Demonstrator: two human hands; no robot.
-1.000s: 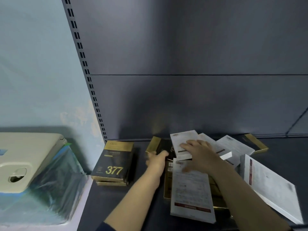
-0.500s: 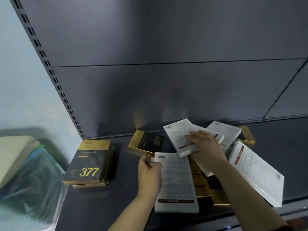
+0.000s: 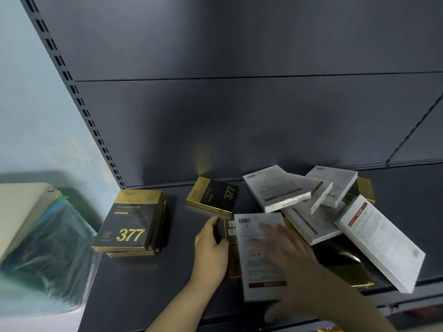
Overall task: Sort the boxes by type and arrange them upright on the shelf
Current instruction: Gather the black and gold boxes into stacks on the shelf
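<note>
Left hand (image 3: 211, 245) curls thumb and fingers round the left edge of a black-and-gold box (image 3: 233, 259) lying flat under a white box (image 3: 249, 264) mid-shelf. Right hand (image 3: 287, 255), motion-blurred, lies over that white box with fingers spread and straight, gripping nothing I can see. On the shelf (image 3: 143, 283) I note a flat stack of 377 boxes (image 3: 127, 226) at left, a single 377 box (image 3: 213, 197) near the back panel, and a loose heap of white boxes (image 3: 275, 188) at right, flat or tilted.
</note>
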